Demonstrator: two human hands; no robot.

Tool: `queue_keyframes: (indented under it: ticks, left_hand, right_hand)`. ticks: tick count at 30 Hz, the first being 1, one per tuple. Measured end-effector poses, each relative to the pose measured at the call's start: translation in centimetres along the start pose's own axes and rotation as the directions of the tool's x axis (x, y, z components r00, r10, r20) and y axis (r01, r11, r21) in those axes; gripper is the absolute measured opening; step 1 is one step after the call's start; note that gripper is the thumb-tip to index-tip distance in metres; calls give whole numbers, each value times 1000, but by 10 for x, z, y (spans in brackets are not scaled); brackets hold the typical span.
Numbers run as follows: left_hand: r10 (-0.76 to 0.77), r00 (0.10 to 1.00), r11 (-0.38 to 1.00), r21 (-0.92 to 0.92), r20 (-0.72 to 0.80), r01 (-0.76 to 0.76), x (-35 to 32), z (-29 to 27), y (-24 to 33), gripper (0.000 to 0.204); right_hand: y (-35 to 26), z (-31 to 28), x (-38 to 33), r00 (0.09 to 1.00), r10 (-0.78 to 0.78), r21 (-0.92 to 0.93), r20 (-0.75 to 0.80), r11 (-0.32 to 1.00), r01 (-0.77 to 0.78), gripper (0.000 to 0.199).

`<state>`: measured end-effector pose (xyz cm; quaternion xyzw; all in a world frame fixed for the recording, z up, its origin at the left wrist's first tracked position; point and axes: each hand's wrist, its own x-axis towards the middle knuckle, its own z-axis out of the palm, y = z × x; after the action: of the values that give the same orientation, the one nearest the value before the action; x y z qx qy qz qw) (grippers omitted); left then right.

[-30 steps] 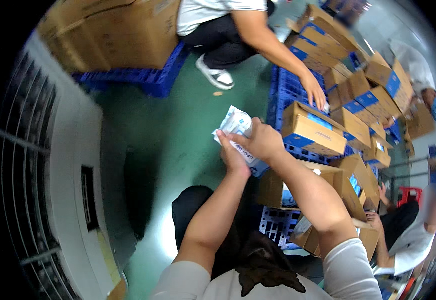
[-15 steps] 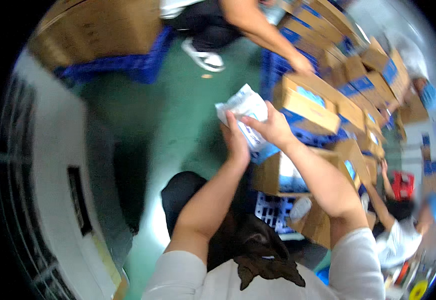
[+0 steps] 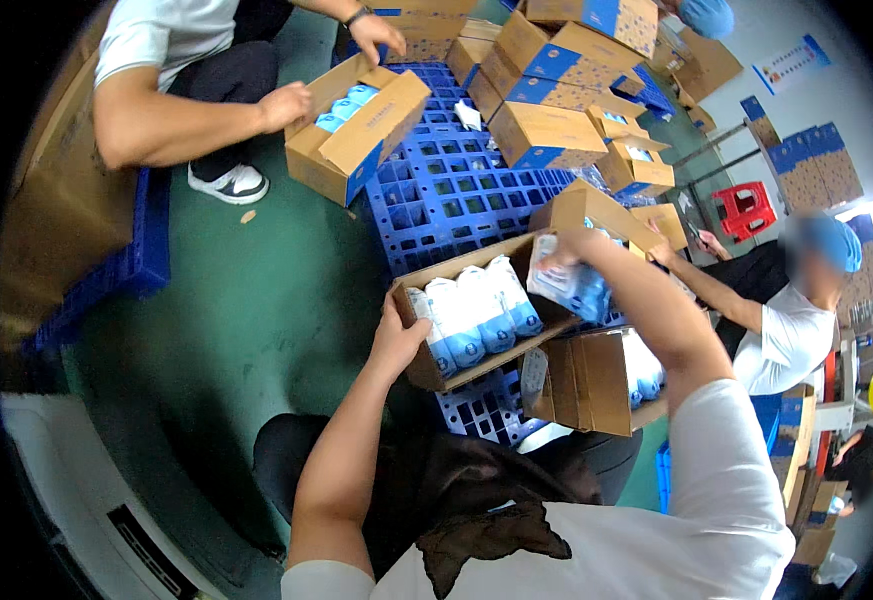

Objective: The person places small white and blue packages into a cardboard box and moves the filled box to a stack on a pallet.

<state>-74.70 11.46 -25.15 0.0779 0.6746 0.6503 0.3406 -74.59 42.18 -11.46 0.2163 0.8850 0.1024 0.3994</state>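
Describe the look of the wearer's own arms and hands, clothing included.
Both forearms are bare from the short sleeves down. The left hand and right hand wear no gloves, and no watch, band or ring shows. The shirt is white with short sleeves. The right hand is partly hidden, so its fingers cannot be checked fully.

1. Blue plastic pallet (image 3: 446, 190) at upper centre, on the green floor (image 3: 246, 300).
2. Open carton of blue-and-white packs (image 3: 356, 125) at upper left, handled by a crouching co-worker (image 3: 171, 70).
3. Stacked brown-and-blue cartons (image 3: 556, 90) along the top.
4. Red stool (image 3: 741, 208) at upper right.
5. Seated co-worker in a blue cap (image 3: 791, 320) at right.
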Motion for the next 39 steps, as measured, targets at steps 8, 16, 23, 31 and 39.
queue_keyframes:
  ticks: [8, 16, 23, 31, 39]
  left_hand:
    - [-19, 1000, 995, -96, 12, 20, -5, 9, 4, 82]
    - [-231, 973, 955, -195, -22, 222, -2, -2, -26, 91]
    - [-488, 826, 742, -366, 281, 562, 6, -11, -54, 107]
    - [-476, 758, 617, -444, 447, 650, 17, -12, -88, 110]
    - [-7, 954, 559, -790, 301, 253, 24, 0, -85, 86]
  right_hand:
    - [-8, 125, 54, 892, -55, -162, -450, 987, -20, 68]
    - [9, 37, -11, 967, 87, 21, -241, 996, -85, 36]
    - [18, 120, 60, 931, -337, -214, -143, 929, 304, 19]
    - [31, 77, 11, 787, 217, 333, -577, 943, -15, 34]
    - [19, 52, 1, 984, -11, 266, -175, 962, 59, 30]
